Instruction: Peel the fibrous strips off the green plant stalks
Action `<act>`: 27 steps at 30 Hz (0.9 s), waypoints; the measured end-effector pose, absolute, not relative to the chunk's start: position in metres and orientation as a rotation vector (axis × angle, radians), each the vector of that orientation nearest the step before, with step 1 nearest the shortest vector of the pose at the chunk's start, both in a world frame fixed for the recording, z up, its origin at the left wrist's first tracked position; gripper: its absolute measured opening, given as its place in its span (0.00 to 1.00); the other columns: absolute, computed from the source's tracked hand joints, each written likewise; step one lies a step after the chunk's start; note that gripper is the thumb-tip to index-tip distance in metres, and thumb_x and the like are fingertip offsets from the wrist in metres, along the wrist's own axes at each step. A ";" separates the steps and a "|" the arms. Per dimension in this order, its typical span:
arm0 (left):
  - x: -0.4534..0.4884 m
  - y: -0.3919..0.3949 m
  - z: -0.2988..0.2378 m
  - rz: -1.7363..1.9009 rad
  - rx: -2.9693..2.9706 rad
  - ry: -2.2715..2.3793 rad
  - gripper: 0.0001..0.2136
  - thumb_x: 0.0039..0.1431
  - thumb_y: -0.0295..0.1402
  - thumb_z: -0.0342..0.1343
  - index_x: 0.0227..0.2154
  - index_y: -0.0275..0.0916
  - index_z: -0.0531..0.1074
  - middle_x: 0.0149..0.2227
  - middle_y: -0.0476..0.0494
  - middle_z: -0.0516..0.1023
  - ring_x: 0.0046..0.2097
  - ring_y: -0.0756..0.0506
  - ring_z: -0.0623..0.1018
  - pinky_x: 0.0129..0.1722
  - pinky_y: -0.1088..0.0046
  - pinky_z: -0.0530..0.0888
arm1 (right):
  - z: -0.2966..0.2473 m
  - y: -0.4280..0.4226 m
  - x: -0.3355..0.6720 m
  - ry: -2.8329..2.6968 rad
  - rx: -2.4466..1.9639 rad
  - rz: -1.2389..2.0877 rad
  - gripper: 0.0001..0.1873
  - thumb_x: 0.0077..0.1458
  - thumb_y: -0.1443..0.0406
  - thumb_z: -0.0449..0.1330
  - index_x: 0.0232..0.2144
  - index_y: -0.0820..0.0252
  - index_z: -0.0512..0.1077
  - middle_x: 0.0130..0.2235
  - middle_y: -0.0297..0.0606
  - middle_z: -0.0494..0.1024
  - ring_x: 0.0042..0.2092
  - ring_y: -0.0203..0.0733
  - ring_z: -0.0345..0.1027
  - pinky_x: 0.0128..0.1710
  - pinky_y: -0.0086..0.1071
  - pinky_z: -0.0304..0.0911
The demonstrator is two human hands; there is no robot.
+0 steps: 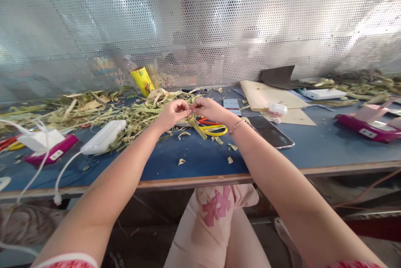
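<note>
My left hand (173,113) and my right hand (206,109) meet fingertip to fingertip above the blue table (200,163). Both are closed in a pinch at the upper end of a dried green plant stalk (198,129), which slants down to the right below them. The exact bit between the fingers is mostly hidden. Under and beside my right hand lie yellow-handled scissors (219,130) and an orange-red handle (208,122). A heap of dried leaves and stems (134,117) spreads to the left of my left hand.
A yellow can (142,81) leans behind the heap, before a perforated metal screen (213,21). At left are a white power bank (105,136) and a purple socket block (52,151) with cables. A phone (271,131), brown paper (269,94) and another purple block (366,128) lie right.
</note>
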State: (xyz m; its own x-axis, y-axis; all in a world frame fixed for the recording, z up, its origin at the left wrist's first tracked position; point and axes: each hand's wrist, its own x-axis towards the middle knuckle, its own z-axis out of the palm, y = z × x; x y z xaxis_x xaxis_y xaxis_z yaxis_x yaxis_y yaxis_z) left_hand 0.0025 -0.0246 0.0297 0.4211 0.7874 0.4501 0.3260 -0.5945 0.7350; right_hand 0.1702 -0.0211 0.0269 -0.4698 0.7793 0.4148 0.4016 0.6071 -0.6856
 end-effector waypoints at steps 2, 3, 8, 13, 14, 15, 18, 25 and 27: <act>0.004 -0.024 0.029 1.109 2.110 0.957 0.10 0.40 0.36 0.57 0.20 0.37 0.63 0.20 0.52 0.64 0.22 0.54 0.63 0.23 0.76 0.63 | 0.028 -0.023 0.170 -2.098 -0.943 0.669 0.03 0.46 0.68 0.52 0.24 0.62 0.65 0.27 0.34 0.69 0.30 0.33 0.60 0.33 0.31 0.56; 0.004 -0.024 0.028 1.112 2.101 0.966 0.10 0.39 0.35 0.57 0.20 0.37 0.62 0.20 0.53 0.64 0.22 0.55 0.63 0.23 0.76 0.63 | 0.029 -0.023 0.169 -2.097 -0.947 0.669 0.03 0.46 0.68 0.52 0.24 0.62 0.65 0.28 0.34 0.69 0.30 0.33 0.60 0.33 0.31 0.56; 0.004 -0.021 0.025 1.125 2.021 0.980 0.09 0.38 0.34 0.58 0.21 0.37 0.63 0.19 0.53 0.64 0.21 0.55 0.63 0.22 0.77 0.62 | 0.029 -0.023 0.169 -2.098 -0.963 0.660 0.04 0.46 0.68 0.51 0.24 0.62 0.65 0.27 0.34 0.68 0.30 0.34 0.59 0.34 0.32 0.56; 0.005 -0.019 0.024 1.217 1.904 0.941 0.09 0.37 0.33 0.59 0.21 0.36 0.66 0.21 0.51 0.67 0.24 0.53 0.67 0.25 0.74 0.64 | 0.028 -0.020 0.171 -2.058 -0.921 0.696 0.04 0.46 0.67 0.52 0.24 0.62 0.64 0.27 0.33 0.67 0.30 0.33 0.59 0.33 0.31 0.56; 0.006 -0.020 0.024 1.230 1.873 0.930 0.09 0.36 0.33 0.59 0.21 0.36 0.67 0.21 0.51 0.67 0.24 0.52 0.68 0.25 0.74 0.65 | 0.028 -0.020 0.172 -2.048 -0.916 0.697 0.04 0.46 0.67 0.52 0.24 0.62 0.64 0.26 0.32 0.67 0.30 0.33 0.58 0.33 0.30 0.56; 0.006 -0.020 0.024 1.238 1.847 0.921 0.09 0.36 0.34 0.60 0.21 0.35 0.67 0.21 0.51 0.68 0.25 0.52 0.68 0.26 0.73 0.65 | 0.027 -0.019 0.172 -2.040 -0.916 0.696 0.04 0.46 0.67 0.52 0.24 0.62 0.65 0.26 0.32 0.66 0.29 0.32 0.58 0.33 0.30 0.55; 0.007 -0.021 0.026 1.248 1.820 0.915 0.10 0.36 0.34 0.62 0.21 0.35 0.69 0.22 0.50 0.69 0.26 0.51 0.69 0.28 0.72 0.66 | 0.027 -0.019 0.172 -2.021 -0.939 0.681 0.04 0.46 0.67 0.52 0.24 0.63 0.65 0.26 0.32 0.66 0.29 0.32 0.57 0.32 0.30 0.55; 0.006 -0.020 0.023 1.273 1.901 0.879 0.08 0.38 0.32 0.61 0.21 0.36 0.69 0.22 0.51 0.69 0.25 0.52 0.68 0.28 0.73 0.66 | 0.027 -0.019 0.170 -2.000 -0.959 0.662 0.05 0.46 0.67 0.52 0.26 0.63 0.67 0.27 0.33 0.69 0.30 0.33 0.59 0.33 0.30 0.56; 0.006 -0.018 0.021 1.275 1.932 0.880 0.09 0.39 0.34 0.62 0.21 0.36 0.69 0.21 0.51 0.69 0.25 0.53 0.67 0.27 0.74 0.65 | 0.027 -0.020 0.170 -2.012 -0.951 0.660 0.05 0.46 0.68 0.52 0.26 0.63 0.68 0.27 0.34 0.69 0.30 0.33 0.60 0.33 0.30 0.56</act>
State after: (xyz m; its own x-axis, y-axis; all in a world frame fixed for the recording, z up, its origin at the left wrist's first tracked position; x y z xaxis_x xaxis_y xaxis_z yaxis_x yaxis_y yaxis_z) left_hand 0.0059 -0.0181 0.0212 0.3005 0.8131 0.4985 0.1775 -0.5612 0.8084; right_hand 0.1696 -0.0195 0.0273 -0.4000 0.8050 0.4381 0.3895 0.5820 -0.7138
